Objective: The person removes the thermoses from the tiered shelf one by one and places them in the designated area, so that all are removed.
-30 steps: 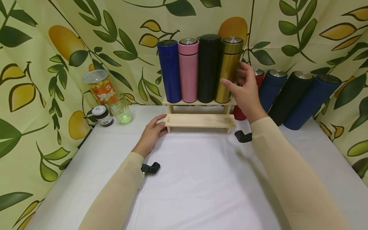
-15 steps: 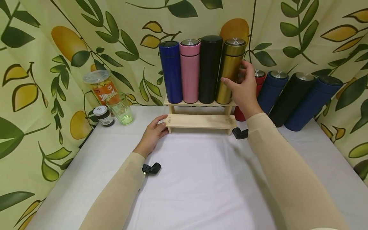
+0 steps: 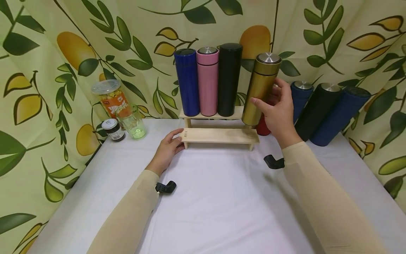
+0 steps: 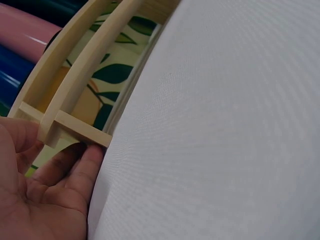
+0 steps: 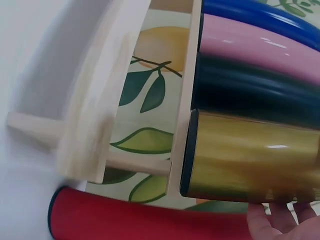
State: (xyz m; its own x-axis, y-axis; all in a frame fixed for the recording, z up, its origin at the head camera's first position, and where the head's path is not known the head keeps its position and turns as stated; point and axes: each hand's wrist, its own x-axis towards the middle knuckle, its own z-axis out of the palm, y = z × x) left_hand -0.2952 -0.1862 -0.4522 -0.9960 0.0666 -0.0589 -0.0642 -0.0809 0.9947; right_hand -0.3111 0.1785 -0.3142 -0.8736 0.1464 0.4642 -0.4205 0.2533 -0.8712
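Observation:
My right hand grips a gold thermos bottle, thumb on the near side, fingers behind it. The bottle tilts slightly, its base in front of the upper board's right end. At the left end of a two-step wooden rack, my left hand holds the lower step, its thumb at the board's edge and fingers against the leg. Upright on the upper step stand a blue bottle, a pink bottle and a black bottle. A red bottle lies partly hidden behind my right hand.
Right of the rack stand a navy bottle, another black bottle and another blue bottle. At the back left are a snack tub, a dark jar and a green glass. A leaf-patterned curtain hangs behind.
The gold bottle has come off the upper step, moving right and toward me in my right hand. My left hand stays at the rack's end.

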